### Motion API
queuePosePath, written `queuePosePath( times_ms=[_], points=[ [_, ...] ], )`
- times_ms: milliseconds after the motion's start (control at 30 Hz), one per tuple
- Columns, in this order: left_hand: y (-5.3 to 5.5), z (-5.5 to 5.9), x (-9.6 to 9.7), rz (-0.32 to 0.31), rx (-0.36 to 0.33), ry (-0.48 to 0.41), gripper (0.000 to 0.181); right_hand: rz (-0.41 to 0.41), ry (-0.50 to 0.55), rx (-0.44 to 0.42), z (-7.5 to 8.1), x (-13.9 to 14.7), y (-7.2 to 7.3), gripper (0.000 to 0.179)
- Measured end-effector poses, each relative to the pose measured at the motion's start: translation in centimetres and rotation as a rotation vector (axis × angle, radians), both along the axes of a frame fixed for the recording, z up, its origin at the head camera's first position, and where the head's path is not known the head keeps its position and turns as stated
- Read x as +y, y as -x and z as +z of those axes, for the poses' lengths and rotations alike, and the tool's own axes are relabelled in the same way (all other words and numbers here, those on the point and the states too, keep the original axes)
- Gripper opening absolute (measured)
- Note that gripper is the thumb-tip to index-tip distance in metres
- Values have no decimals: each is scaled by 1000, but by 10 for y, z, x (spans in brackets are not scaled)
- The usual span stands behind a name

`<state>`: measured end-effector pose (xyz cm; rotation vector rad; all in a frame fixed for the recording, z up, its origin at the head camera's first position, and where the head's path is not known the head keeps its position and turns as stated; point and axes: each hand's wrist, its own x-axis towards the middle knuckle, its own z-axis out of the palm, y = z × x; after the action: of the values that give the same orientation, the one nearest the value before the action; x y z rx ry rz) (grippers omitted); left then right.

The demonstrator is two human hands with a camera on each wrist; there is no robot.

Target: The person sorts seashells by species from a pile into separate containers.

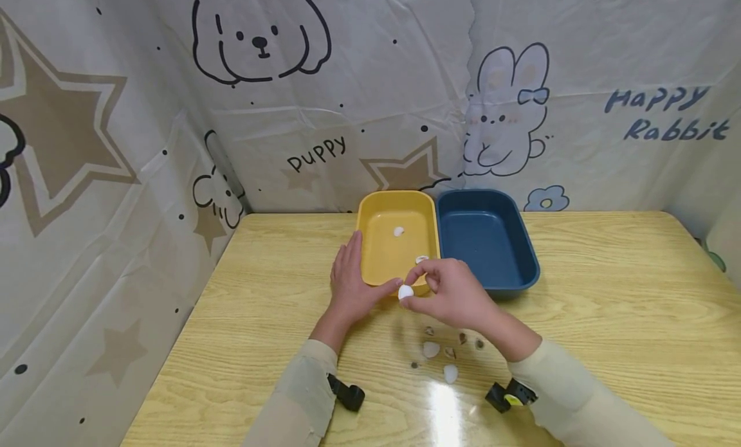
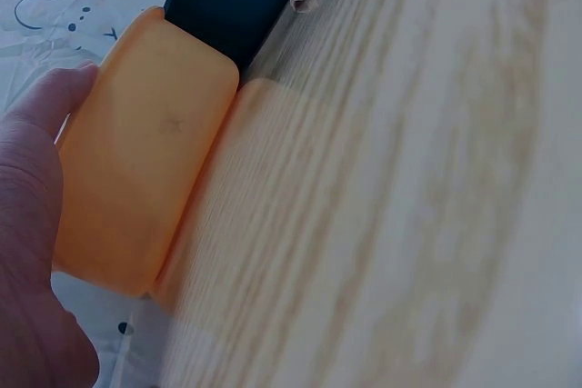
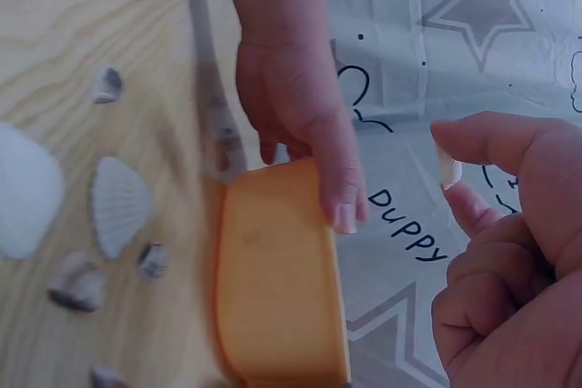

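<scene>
Between thumb and index finger, my right hand (image 1: 460, 299) pinches a small white seashell (image 1: 405, 292) just over the front rim of the yellow bin (image 1: 384, 247). My left hand (image 1: 354, 289) rests at that bin's front left corner, its fingers lying along the left side and its thumb stretched along the front rim. One white shell (image 1: 398, 231) lies toward the back inside the yellow bin. Another shell (image 1: 421, 259) lies by its right wall, partly behind my right hand. In the right wrist view the pinched shell shows edge-on.
Right beside the yellow bin stands a dark blue bin (image 1: 480, 241). Several shells lie on the wooden table near me, among them a white one (image 1: 431, 349), a ribbed one (image 3: 118, 206) and small spiral ones. A printed cloth (image 1: 405, 100) hangs behind the table.
</scene>
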<state>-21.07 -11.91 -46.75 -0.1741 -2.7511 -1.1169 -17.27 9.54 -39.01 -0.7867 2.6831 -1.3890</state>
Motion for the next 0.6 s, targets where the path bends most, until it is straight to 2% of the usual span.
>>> queuePosePath(
  times_ms=[233, 600],
  points=[
    [0, -1, 0, -5, 4, 18, 123, -62, 71, 52, 11, -5, 8, 20],
    [0, 1, 0, -2, -22, 25, 125, -186, 200, 67, 18, -13, 23, 22]
  ],
)
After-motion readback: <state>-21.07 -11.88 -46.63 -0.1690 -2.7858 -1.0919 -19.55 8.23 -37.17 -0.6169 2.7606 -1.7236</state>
